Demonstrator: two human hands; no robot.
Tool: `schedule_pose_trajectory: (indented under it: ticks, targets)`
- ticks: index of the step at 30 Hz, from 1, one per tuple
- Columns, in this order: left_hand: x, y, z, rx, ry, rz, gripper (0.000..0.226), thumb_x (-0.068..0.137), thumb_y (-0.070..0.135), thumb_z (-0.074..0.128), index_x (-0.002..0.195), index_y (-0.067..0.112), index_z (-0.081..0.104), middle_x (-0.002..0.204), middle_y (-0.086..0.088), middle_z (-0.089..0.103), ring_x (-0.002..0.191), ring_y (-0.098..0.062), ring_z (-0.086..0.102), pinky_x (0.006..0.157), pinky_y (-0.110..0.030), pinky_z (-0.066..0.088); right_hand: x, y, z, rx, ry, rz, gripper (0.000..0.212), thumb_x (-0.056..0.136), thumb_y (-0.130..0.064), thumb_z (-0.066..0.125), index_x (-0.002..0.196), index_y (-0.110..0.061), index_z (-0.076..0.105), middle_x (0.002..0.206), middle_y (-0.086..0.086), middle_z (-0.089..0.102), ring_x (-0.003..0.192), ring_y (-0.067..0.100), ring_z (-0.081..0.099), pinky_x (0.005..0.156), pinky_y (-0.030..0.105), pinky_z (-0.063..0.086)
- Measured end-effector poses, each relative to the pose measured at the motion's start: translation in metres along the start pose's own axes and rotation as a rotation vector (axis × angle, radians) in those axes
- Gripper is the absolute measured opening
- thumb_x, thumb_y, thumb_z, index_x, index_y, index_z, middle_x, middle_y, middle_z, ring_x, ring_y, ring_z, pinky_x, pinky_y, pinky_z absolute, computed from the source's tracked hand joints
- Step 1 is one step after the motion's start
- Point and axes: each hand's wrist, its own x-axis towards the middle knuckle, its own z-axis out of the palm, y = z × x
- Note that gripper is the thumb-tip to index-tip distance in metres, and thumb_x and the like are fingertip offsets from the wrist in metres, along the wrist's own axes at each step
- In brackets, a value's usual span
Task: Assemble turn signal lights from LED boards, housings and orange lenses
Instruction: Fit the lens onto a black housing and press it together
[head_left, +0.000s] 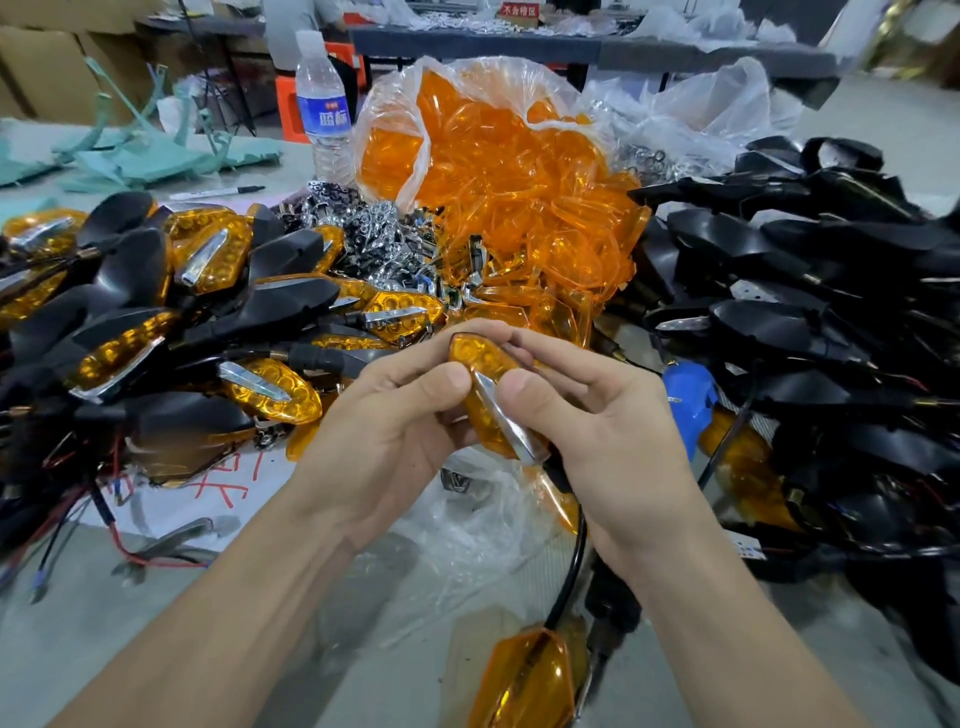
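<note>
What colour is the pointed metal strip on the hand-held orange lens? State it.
Shiny chrome silver strip on the orange lens; head view.

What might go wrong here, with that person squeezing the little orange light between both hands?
1. The left hand and right hand pinch the light, thumbs beside its chrome strip; uneven pressure might seat the strip crooked or let the light slip.
2. A black cable runs below the hands toward another orange lens lying near the person; lifting the light might snag or drag it.
</note>
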Motion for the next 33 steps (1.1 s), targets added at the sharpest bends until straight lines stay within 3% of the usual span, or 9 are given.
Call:
schedule_pose_trajectory:
  ticks: [3, 6, 12, 17, 24, 25, 27, 29, 33]
  targets:
    - [-0.001, -0.002, 0.004, -0.019, 0.032, 0.032, 0.033, 0.089, 0.021, 0.066, 0.120, 0.012, 0.075, 0.114, -0.014, 0.072, 0.103, -0.028, 0.070, 0.081, -0.039, 0.060, -0.003, 0.003, 0.006, -0.045, 0.020, -0.088, 0.034, 0.090, -0.001, 0.075, 0.110, -0.028, 0.082, 0.112, -0.003, 0.080, 0.113, 0.016, 0.073, 0.096, 0.033, 0.059]
    - [-0.001, -0.002, 0.007, -0.053, 0.047, 0.046, 0.042, 0.087, 0.032, 0.079, 0.122, 0.010, 0.073, 0.113, -0.015, 0.072, 0.099, -0.026, 0.071, 0.077, -0.035, 0.059, -0.005, 0.005, 0.010, -0.098, 0.054, -0.141, 0.034, 0.089, -0.003, 0.076, 0.117, -0.022, 0.079, 0.114, -0.006, 0.079, 0.115, 0.013, 0.072, 0.095, 0.029, 0.059]
    - [-0.001, 0.002, 0.003, -0.102, -0.004, 0.027, 0.044, 0.084, 0.036, 0.080, 0.118, 0.009, 0.071, 0.112, -0.013, 0.071, 0.104, -0.028, 0.069, 0.084, -0.038, 0.060, -0.008, 0.009, 0.015, -0.186, 0.191, -0.129, 0.045, 0.076, -0.025, 0.083, 0.121, -0.028, 0.076, 0.108, -0.018, 0.078, 0.107, 0.001, 0.073, 0.092, 0.021, 0.058]
    - [0.001, 0.002, 0.001, -0.150, -0.015, -0.001, 0.046, 0.079, 0.036, 0.085, 0.115, 0.010, 0.071, 0.113, -0.018, 0.067, 0.108, -0.036, 0.064, 0.091, -0.044, 0.059, -0.010, 0.007, 0.016, -0.305, 0.176, -0.150, 0.043, 0.082, -0.020, 0.088, 0.119, -0.035, 0.074, 0.109, -0.026, 0.076, 0.108, -0.005, 0.070, 0.095, 0.022, 0.057]
    - [0.002, -0.004, -0.001, -0.243, -0.021, -0.003, 0.028, 0.087, 0.027, 0.078, 0.112, 0.012, 0.075, 0.117, -0.013, 0.072, 0.113, -0.031, 0.069, 0.095, -0.043, 0.058, -0.008, -0.001, 0.007, -0.523, 0.010, -0.062, 0.090, 0.066, -0.034, 0.093, 0.145, -0.046, 0.054, 0.109, -0.041, 0.066, 0.114, -0.022, 0.057, 0.089, 0.005, 0.049]
    - [0.002, -0.005, -0.001, -0.218, -0.018, 0.001, 0.024, 0.090, 0.025, 0.073, 0.111, 0.012, 0.075, 0.117, -0.013, 0.072, 0.113, -0.031, 0.069, 0.094, -0.042, 0.058, -0.008, -0.002, 0.008, -0.551, 0.020, -0.061, 0.085, 0.067, -0.037, 0.090, 0.141, -0.053, 0.054, 0.104, -0.043, 0.066, 0.112, -0.020, 0.059, 0.089, 0.007, 0.051]
    - [0.004, -0.004, -0.001, -0.121, 0.010, 0.020, 0.025, 0.092, 0.025, 0.066, 0.111, 0.011, 0.074, 0.117, -0.013, 0.072, 0.110, -0.030, 0.070, 0.092, -0.039, 0.059, -0.009, -0.005, 0.011, -0.545, 0.028, -0.084, 0.057, 0.070, -0.039, 0.084, 0.113, -0.069, 0.061, 0.097, -0.039, 0.070, 0.102, -0.008, 0.068, 0.084, 0.017, 0.058]
    - [0.005, 0.000, -0.003, -0.021, 0.035, 0.045, 0.027, 0.093, 0.026, 0.064, 0.112, 0.010, 0.074, 0.117, -0.012, 0.073, 0.107, -0.028, 0.070, 0.091, -0.037, 0.060, -0.010, -0.005, 0.014, -0.505, 0.015, -0.116, 0.047, 0.074, -0.034, 0.084, 0.092, -0.072, 0.061, 0.094, -0.031, 0.073, 0.093, 0.002, 0.072, 0.078, 0.019, 0.060]
    - [0.003, 0.004, -0.005, 0.005, 0.047, 0.037, 0.030, 0.094, 0.023, 0.061, 0.115, 0.004, 0.070, 0.115, -0.014, 0.073, 0.102, -0.028, 0.071, 0.085, -0.035, 0.061, -0.010, -0.001, 0.018, -0.486, 0.032, -0.125, 0.051, 0.074, -0.037, 0.083, 0.090, -0.079, 0.058, 0.094, -0.041, 0.070, 0.095, -0.008, 0.070, 0.077, 0.006, 0.052]
